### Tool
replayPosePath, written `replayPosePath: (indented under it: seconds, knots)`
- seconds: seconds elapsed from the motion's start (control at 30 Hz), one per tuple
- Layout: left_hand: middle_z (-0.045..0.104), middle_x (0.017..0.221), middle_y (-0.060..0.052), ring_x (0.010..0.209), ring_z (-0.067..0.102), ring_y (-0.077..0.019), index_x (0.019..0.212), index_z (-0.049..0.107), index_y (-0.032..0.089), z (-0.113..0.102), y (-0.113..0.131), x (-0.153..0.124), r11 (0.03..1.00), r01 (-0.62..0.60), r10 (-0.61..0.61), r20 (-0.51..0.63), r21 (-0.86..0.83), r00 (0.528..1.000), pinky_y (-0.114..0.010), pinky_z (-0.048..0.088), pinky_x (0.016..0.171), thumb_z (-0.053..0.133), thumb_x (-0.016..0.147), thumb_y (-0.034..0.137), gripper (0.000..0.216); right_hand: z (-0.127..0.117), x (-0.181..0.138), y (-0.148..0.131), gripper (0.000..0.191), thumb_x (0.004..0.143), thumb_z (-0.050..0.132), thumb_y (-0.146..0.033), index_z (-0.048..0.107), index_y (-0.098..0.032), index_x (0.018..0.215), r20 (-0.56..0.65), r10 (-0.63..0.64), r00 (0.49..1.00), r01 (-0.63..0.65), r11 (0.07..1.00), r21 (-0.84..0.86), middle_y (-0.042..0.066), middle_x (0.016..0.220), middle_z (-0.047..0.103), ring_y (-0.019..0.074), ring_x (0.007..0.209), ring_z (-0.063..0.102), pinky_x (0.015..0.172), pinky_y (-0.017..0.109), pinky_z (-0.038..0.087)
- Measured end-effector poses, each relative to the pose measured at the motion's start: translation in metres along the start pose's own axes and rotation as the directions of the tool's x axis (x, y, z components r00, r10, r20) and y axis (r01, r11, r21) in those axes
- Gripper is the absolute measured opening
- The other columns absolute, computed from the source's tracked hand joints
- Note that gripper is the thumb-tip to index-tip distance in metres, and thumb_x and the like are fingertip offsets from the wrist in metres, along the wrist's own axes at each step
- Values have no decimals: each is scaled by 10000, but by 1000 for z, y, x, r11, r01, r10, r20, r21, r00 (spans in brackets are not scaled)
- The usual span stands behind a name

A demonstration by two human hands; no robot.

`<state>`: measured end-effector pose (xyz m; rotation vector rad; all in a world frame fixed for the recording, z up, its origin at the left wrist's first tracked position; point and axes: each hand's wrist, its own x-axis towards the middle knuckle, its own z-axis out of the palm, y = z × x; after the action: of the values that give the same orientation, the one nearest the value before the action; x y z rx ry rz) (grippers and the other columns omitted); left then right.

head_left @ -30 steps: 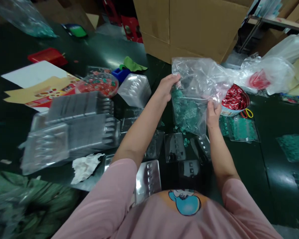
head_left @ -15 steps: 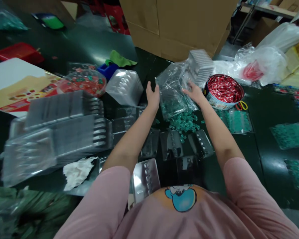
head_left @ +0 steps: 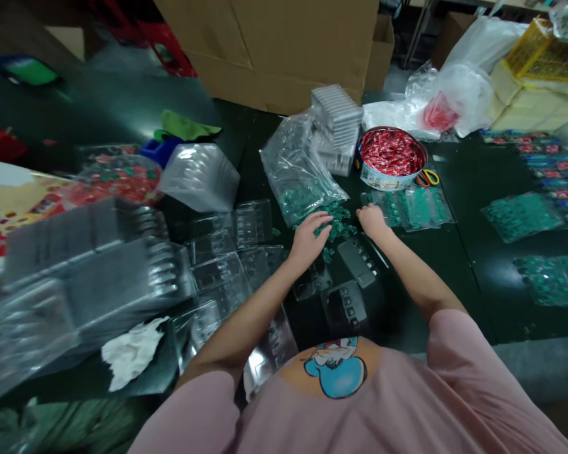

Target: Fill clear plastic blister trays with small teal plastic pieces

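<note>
My left hand [head_left: 310, 241] is at the near left edge of a heap of small green translucent pieces [head_left: 343, 222], its fingers apart and reaching over them. On the other side of the heap, my right hand [head_left: 373, 221] has its fingers curled in; whatever may be between them is hidden. Behind the heap lies a clear plastic bag [head_left: 296, 161] with more green pieces in its mouth. Clear moulded blister trays [head_left: 360, 261] lie in front of my hands. Flat clear packs of green pieces [head_left: 423, 207] lie just right of my right hand.
A round tin [head_left: 388, 183] of red wrapped items stands behind the packs, with yellow-handled scissors [head_left: 428, 178] beside it. Stacked clear trays [head_left: 89, 252] fill the left. A cardboard box [head_left: 284, 53] stands at the back. More green packs [head_left: 523, 215] lie on the right.
Both hands have come down from the clear bag to the green heap. My right hand's fingers have curled in. The view has swung to the right.
</note>
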<state>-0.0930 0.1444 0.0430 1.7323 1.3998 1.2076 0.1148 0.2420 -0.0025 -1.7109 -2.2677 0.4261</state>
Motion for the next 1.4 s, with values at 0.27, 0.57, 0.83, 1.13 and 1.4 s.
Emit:
replayPosePath:
  seconds: [0.27, 0.57, 0.83, 1.13, 1.4]
  knots:
    - [711, 922, -63, 802, 680, -157, 1019, 690, 196, 40, 11, -15, 596, 583, -545, 255, -553, 799, -303, 529, 787, 678, 814, 360, 263, -22, -70, -14, 174, 821, 616, -266, 687, -193, 962, -68, -101, 992, 120, 713, 690, 14, 831, 679, 162, 765, 621, 741, 301, 494]
    - [692, 760, -14, 749, 684, -128, 793, 667, 190, 54, 16, -50, 304, 790, -571, 562, -532, 598, -216, 505, 647, 819, 660, 179, 203, -19, -151, -27, 188, 851, 597, -237, 713, -250, 998, -201, -49, 978, 180, 677, 713, 22, 884, 623, 153, 799, 595, 755, 304, 484]
    - [631, 738, 36, 690, 604, -89, 774, 656, 194, 70, 19, -68, 573, 610, -503, 353, -547, 789, -220, 487, 679, 851, 534, 195, 309, 1, -168, -28, 293, 668, 770, -398, 680, -195, 860, 169, 265, 949, -205, 112, 972, -18, 723, 652, 107, 642, 590, 564, 218, 420]
    - [677, 811, -7, 774, 628, -142, 799, 664, 158, 67, 16, -98, 675, 543, -417, 349, -500, 839, -281, 493, 778, 876, 520, 250, 362, 4, -194, -32, 440, 517, 878, -442, 691, -168, 805, 444, 193, 875, -428, -121, 896, -16, 687, 652, 69, 611, 569, 543, 181, 384]
    - [682, 839, -11, 781, 624, -137, 769, 666, 145, 67, 12, -120, 658, 536, -388, 371, -530, 844, -299, 488, 807, 862, 541, 223, 310, 18, -212, -30, 397, 542, 885, -415, 666, -184, 780, 486, 146, 862, -468, -143, 872, -40, 673, 622, 59, 600, 548, 573, 184, 400]
